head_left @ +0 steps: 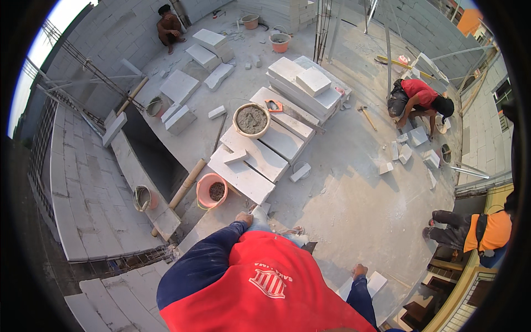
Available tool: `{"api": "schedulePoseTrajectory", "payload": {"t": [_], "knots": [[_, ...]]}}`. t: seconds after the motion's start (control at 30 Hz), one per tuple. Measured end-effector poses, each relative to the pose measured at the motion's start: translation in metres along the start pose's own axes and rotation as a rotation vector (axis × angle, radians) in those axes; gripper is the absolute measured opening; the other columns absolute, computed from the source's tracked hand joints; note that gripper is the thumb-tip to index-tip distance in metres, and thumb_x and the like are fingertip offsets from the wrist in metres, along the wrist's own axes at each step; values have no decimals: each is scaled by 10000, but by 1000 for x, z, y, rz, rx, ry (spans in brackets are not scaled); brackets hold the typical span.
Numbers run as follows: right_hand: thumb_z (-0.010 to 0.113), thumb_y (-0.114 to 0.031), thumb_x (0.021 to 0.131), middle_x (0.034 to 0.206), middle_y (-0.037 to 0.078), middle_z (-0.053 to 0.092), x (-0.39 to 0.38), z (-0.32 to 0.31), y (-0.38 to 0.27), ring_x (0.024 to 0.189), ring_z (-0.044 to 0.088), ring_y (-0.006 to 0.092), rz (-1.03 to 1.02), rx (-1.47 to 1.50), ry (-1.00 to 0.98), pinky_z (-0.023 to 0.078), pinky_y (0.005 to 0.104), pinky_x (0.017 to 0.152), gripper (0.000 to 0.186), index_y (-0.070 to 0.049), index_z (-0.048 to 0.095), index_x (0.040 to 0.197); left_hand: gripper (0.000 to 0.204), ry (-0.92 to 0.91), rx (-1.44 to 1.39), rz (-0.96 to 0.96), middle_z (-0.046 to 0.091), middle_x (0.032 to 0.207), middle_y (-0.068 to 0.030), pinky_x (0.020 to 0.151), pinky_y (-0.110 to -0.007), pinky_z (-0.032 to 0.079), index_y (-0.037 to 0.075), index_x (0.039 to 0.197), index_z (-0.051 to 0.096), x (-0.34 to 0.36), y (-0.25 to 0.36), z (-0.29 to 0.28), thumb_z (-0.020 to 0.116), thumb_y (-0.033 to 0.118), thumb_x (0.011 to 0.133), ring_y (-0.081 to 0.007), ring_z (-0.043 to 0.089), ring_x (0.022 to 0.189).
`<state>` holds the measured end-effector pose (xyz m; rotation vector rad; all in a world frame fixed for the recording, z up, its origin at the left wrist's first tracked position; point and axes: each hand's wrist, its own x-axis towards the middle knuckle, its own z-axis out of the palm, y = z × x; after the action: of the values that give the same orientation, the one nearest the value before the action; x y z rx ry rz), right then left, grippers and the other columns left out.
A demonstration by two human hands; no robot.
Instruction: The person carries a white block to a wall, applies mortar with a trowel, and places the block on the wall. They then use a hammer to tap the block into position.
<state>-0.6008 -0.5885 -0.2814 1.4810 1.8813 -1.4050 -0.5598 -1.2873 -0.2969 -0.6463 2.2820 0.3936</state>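
Observation:
My left hand (244, 218) rests at my knee in pale trousers, close to the near end of a stack of white lightweight blocks (243, 178). Its fingers are too small and partly hidden to make out. Out to the right, my right hand (359, 270) hangs low beside a white block piece (376, 283); whether it touches the piece or holds anything I cannot tell. A pink bucket (202, 190) with dark contents stands just left of the stack. On the blocks sit a tub of grey mortar (251, 120) and an orange-handled tool (273, 105).
A floor opening (149, 146) lies at left, beside a bamboo pole (187, 183) and a mortar bucket (145, 197). One person (418, 99) bends over cut blocks at right; another in orange (487, 231) is nearer. A third person (168, 27) squats far back. A hammer (367, 117) lies mid-floor.

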Motion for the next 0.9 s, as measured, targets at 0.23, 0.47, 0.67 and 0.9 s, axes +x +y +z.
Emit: {"api": "schedulePoseTrajectory", "payload": {"t": [0.23, 0.47, 0.67, 0.9], "knots": [[520, -161, 871, 652, 38, 497, 23, 83, -202, 474, 470, 163, -203, 10, -112, 378, 337, 404, 163, -43, 599, 950, 255, 141, 89, 122, 739, 935, -168, 780, -458, 579, 98, 954, 762, -46, -16, 20, 543, 207, 886, -339, 728, 902], [569, -215, 866, 730, 80, 633, -102, 299, -181, 530, 592, 175, -404, -325, -443, 486, 314, 445, 243, -25, 675, 973, 313, 167, -30, 49, 732, 958, -192, 837, -472, 564, 85, 954, 765, -45, -46, 29, 502, 252, 927, -349, 724, 942], [620, -236, 836, 784, 151, 719, -162, 392, -79, 674, 719, 213, -627, -681, -839, 581, 375, 645, 211, -64, 738, 865, 325, 146, -145, 131, 725, 922, -201, 803, -489, 558, 109, 1003, 737, -20, -89, 24, 516, 337, 932, -374, 712, 897], [646, -210, 817, 848, 145, 716, -128, 340, -74, 682, 697, 304, -746, -843, -216, 575, 407, 617, 201, -41, 738, 872, 262, -101, -634, 248, 715, 952, -118, 670, -505, 531, 141, 1086, 669, 32, -155, -17, 534, 322, 954, -334, 701, 842]]}}
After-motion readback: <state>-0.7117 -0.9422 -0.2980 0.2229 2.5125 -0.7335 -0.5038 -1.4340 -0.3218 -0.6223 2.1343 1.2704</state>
